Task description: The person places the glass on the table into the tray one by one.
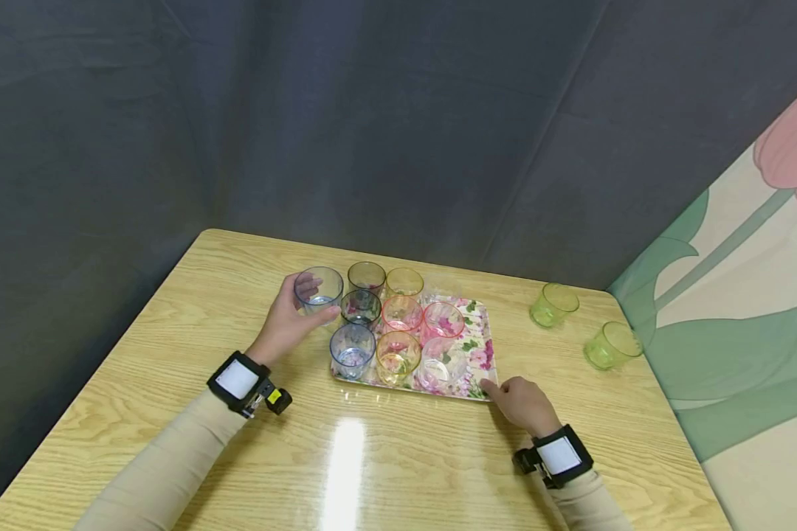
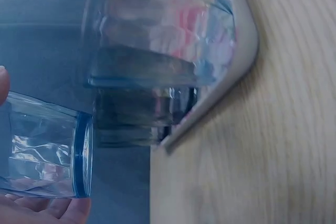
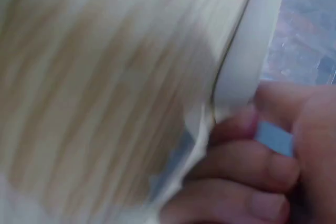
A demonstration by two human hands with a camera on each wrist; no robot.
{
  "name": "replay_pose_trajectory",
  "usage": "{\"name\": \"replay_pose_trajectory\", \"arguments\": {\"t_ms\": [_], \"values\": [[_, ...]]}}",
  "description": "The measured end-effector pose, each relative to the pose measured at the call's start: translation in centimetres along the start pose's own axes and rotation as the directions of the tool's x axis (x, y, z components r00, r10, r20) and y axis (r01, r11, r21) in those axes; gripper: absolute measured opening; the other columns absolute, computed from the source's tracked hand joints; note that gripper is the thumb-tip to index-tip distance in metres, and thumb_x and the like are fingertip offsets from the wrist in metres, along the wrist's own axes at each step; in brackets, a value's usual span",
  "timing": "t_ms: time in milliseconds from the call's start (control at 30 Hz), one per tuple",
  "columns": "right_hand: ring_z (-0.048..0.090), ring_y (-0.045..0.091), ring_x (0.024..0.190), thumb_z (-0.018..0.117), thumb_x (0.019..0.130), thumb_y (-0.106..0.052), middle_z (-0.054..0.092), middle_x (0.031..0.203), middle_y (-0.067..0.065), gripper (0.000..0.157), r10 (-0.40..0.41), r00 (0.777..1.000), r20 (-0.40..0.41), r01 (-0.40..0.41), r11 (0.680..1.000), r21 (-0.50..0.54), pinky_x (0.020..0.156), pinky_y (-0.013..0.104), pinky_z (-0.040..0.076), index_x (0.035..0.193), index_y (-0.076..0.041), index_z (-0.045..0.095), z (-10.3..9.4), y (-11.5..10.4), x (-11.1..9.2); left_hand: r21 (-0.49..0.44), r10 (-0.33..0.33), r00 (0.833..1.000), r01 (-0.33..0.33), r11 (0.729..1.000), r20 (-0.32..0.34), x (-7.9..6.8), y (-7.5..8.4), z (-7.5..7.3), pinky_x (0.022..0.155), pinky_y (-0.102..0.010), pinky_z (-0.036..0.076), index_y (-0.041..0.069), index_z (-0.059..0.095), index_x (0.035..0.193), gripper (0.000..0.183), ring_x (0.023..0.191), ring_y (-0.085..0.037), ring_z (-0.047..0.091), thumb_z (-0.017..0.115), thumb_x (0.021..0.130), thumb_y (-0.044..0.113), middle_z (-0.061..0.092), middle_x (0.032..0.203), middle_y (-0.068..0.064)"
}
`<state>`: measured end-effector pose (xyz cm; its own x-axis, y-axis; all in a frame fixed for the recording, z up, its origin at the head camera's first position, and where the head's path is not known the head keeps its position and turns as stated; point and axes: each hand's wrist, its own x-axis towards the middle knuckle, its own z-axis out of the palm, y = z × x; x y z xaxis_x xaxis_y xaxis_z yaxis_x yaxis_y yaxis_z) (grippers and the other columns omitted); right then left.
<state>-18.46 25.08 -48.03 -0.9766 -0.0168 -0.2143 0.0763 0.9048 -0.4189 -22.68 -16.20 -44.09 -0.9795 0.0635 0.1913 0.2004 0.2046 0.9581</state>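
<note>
My left hand (image 1: 285, 323) grips a clear blue-tinted cup (image 1: 320, 298) just left of the floral tray (image 1: 483, 346). In the left wrist view that blue cup (image 2: 44, 150) lies between thumb and fingers, apart from the tray's corner. With thumb on top and fingers curled at its edge, my right hand (image 1: 523, 405) pinches the tray's near right corner; the right wrist view shows the pale tray rim (image 3: 249, 45) in that grip. Several cups stand on the tray: another blue cup (image 1: 353, 352), dark grey cups (image 1: 361, 308), pink cups (image 1: 443, 321), yellowish cups (image 1: 398, 358) and a colourless cup (image 1: 442, 361).
Two yellow-green cups, a nearer one (image 1: 611, 346) and a farther one (image 1: 553, 305), stand on the wooden table (image 1: 425, 457) to the right of the tray. A dark curtain (image 1: 385, 133) hangs behind the table. Fabric with a tulip pattern (image 1: 757, 295) is at the right.
</note>
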Motion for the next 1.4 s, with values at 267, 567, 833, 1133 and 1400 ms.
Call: {"name": "replay_pose_trajectory", "arguments": {"t_ms": [267,567,833,1133,1400], "values": [[0.039,0.014,0.047,0.056,0.101,-0.039,0.043,0.055,0.002,0.045,-0.071,0.829,-0.554,0.156,0.982,0.107,0.046,0.025,0.027,0.068,-0.008,0.053,-0.6,-0.4,0.9,0.002,0.034,0.999,-0.034,0.999,0.011,-0.3,1.1,0.7,0.118,-0.051,0.03,-0.001,0.024,0.149,0.081,0.138,-0.038,0.041,0.076,0.088,0.014,0.044,0.147,-0.02],[0.052,0.023,0.1,0.059,0.099,-0.008,0.059,0.107,0.023,0.02,-0.209,0.607,-0.767,0.554,0.803,0.22,0.085,0.031,0.039,0.111,0.007,0.058,-0.4,-2.6,1.4,-0.02,0.083,0.994,-0.082,0.996,0.066,-0.8,2.4,1.4,0.117,-0.051,0.031,0.004,0.031,0.144,0.075,0.139,-0.036,0.042,0.077,0.086,0.012,0.045,0.146,-0.018],[0.045,0.016,0.129,0.05,0.1,-0.001,0.051,0.137,0.025,0.036,-0.245,0.606,-0.756,0.678,0.656,0.331,0.108,0.027,0.035,0.134,0.01,0.046,-0.4,-4.8,1.2,0.067,0.11,0.99,-0.116,0.991,0.089,-1.3,3.5,2.1,0.109,-0.052,0.035,0.016,0.04,0.148,0.078,0.135,-0.033,0.04,0.082,0.082,0.022,0.042,0.146,-0.014],[0.04,0.015,0.137,0.035,0.105,-0.005,0.041,0.145,0.017,0.037,-0.324,0.669,-0.669,0.73,0.452,0.512,0.117,0.023,0.029,0.138,0.014,0.038,-0.9,-8.0,0.2,0.008,0.127,0.975,-0.13,0.991,0.181,-2.3,5.3,4.6,0.108,-0.052,0.043,0.018,0.04,0.148,0.08,0.132,-0.029,0.048,0.083,0.081,0.02,0.047,0.144,-0.009],[0.025,0.016,0.148,0.021,0.109,-0.042,0.03,0.156,-0.003,0.064,-0.468,0.719,-0.513,0.672,0.28,0.685,0.123,0.024,0.02,0.151,0.007,0.022,-0.6,-11.3,-1.6,-0.053,0.127,0.921,-0.115,0.992,0.368,-3.7,6.3,8.8,0.107,-0.046,0.047,0.019,0.036,0.151,0.089,0.135,-0.028,0.048,0.086,0.078,0.018,0.04,0.153,-0.006]]}}
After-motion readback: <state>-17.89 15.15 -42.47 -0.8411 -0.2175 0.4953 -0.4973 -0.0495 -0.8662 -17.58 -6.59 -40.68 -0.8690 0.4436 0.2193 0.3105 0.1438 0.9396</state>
